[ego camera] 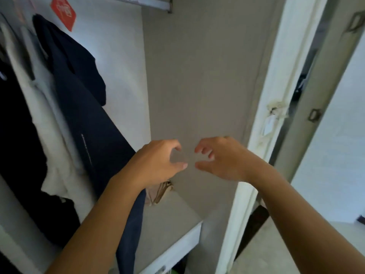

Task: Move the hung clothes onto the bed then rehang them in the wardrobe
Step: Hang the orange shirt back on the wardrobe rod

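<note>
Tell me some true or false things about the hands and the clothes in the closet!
1. Both hands are holding a shirt. False: the left hand and the right hand hold nothing, their fingers loosely curled in front of the grey wardrobe wall.
2. A dark navy garment hangs left of the hands. True.
3. A white garment hangs beside the navy one. True.
4. The sticker at the top is green. False: it is red.
5. The hands are clasped together. False: there is a gap between them.
</note>
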`<state>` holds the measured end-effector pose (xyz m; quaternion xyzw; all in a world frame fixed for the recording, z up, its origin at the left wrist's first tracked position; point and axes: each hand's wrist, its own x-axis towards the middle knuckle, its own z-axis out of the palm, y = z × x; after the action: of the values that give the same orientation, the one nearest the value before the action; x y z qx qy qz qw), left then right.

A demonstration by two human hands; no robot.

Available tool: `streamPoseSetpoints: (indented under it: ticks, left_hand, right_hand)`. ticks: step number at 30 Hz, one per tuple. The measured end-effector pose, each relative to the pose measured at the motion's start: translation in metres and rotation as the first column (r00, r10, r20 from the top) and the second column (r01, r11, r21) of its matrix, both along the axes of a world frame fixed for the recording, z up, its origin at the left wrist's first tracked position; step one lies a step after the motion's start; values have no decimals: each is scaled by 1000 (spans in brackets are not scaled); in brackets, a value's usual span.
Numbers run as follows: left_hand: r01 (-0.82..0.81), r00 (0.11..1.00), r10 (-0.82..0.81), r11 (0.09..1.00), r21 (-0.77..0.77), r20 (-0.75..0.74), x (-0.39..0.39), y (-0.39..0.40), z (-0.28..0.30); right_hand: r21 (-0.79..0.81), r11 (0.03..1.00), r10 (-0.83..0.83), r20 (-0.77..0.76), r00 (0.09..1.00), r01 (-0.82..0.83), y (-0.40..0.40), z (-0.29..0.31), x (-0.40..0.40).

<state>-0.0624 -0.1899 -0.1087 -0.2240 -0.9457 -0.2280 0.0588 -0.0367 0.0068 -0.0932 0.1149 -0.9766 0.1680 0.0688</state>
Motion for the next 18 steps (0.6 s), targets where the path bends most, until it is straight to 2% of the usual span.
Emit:
streamPoseSetpoints:
  ticks: [4, 13, 18]
  left_hand:
    - [83, 993, -84, 996, 17, 84, 21, 34, -26]
    - [293, 954, -287, 954, -70, 84, 65, 119, -54]
    - [396, 918, -391, 907, -143, 62, 106, 176, -70]
  right_hand:
    - [34, 992, -126, 128, 984, 123, 35, -23, 47]
    - [23, 892, -450, 151, 880, 452, 106, -66, 144]
    - [-26, 814, -566, 190, 803, 580, 140, -92, 216]
